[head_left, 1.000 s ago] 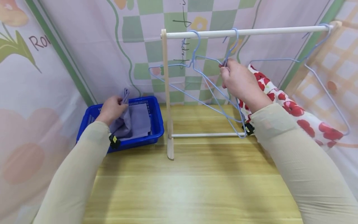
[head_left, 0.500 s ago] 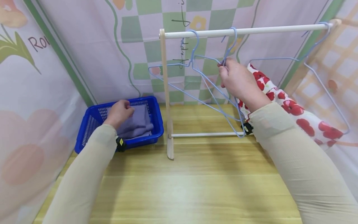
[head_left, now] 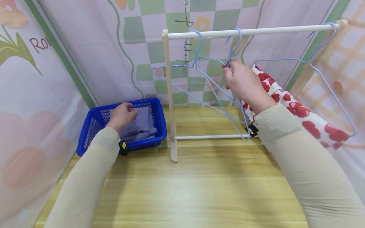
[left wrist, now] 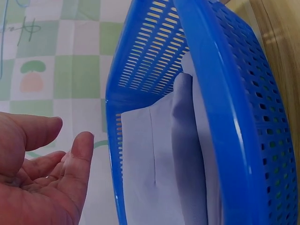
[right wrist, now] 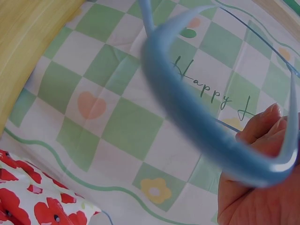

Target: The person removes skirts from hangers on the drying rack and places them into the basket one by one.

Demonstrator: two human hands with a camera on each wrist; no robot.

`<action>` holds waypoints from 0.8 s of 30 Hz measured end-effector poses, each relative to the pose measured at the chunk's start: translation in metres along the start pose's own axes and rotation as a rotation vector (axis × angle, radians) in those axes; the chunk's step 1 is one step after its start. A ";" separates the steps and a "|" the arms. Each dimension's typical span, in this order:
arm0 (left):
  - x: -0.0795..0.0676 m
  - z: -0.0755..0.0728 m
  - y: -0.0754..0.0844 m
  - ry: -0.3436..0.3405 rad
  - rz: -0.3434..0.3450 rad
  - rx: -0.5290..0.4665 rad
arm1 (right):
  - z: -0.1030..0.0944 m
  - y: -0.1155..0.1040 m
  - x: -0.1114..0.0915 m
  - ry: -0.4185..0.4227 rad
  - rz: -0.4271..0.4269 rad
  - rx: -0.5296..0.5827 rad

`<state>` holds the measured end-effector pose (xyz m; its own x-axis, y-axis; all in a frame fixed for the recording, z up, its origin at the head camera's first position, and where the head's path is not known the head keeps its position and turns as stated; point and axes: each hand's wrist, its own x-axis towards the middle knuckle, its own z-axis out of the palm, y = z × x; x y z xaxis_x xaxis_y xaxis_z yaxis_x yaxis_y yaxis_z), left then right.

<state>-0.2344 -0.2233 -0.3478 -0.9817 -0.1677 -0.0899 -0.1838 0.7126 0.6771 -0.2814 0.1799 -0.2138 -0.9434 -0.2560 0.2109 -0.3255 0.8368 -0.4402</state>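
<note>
My left hand [head_left: 122, 116] hovers over the blue basket [head_left: 164, 128], its fingers loosely bent and holding nothing. Folded purple-grey cloth [head_left: 141, 123] lies inside; the left wrist view shows a gap between the fingers [left wrist: 82, 152] and that cloth [left wrist: 154, 159]. With my right hand [head_left: 244, 83] I pinch a light blue wire hanger [head_left: 235, 49] just below its hook, which stays looped over the white rail. The same hanger [right wrist: 187, 108] looms blurred in the right wrist view, across part of the hand [right wrist: 253, 201]. A second blue hanger [head_left: 197, 52] hangs to its left.
The rack's white rail [head_left: 273, 31] spans the back, carried by a wooden post [head_left: 170, 95]. At its right end hangs another blue hanger [head_left: 322, 47], with a white garment with red flowers [head_left: 299, 109] on it. Wooden tabletop [head_left: 182, 186] stretches in front.
My left hand has let go of the raised cloth, which now lies flat in the basket. That hand has shifted slightly right. My right hand has kept its grip on the hanger.
</note>
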 end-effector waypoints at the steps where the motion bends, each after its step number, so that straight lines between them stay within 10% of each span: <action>1: -0.001 0.000 0.001 -0.004 -0.001 -0.015 | 0.000 0.000 0.000 -0.002 0.001 0.001; 17: -0.010 0.004 0.039 0.049 0.128 -0.282 | -0.002 -0.001 -0.001 -0.019 0.020 0.020; 24: -0.025 0.012 0.068 0.127 0.297 -0.393 | -0.001 -0.002 -0.003 -0.021 0.021 0.021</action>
<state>-0.2232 -0.1630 -0.3083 -0.9705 -0.0956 0.2213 0.1589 0.4364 0.8856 -0.2780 0.1792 -0.2121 -0.9510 -0.2488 0.1836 -0.3069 0.8318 -0.4625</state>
